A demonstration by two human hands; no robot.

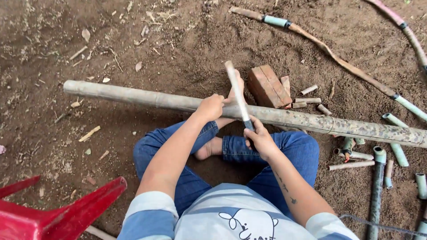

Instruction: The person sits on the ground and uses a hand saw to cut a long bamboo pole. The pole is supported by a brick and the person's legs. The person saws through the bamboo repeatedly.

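Note:
A long bamboo pole point(133, 95) lies across the dirt in front of me, above my crossed legs in blue jeans. My left hand point(210, 106) grips the pole near its middle. My right hand point(260, 140) is closed on the handle of a long knife point(235, 91), whose blade points up and across the pole, right beside my left hand. A bare foot shows behind the blade, by the pole.
A red brick point(268, 86) lies just beyond the pole with short cut bamboo bits point(308, 100) beside it. Several bamboo tubes point(377, 186) lie at the right. Curved bamboo stems point(329, 53) cross the upper right. A red plastic chair point(53, 213) is at lower left.

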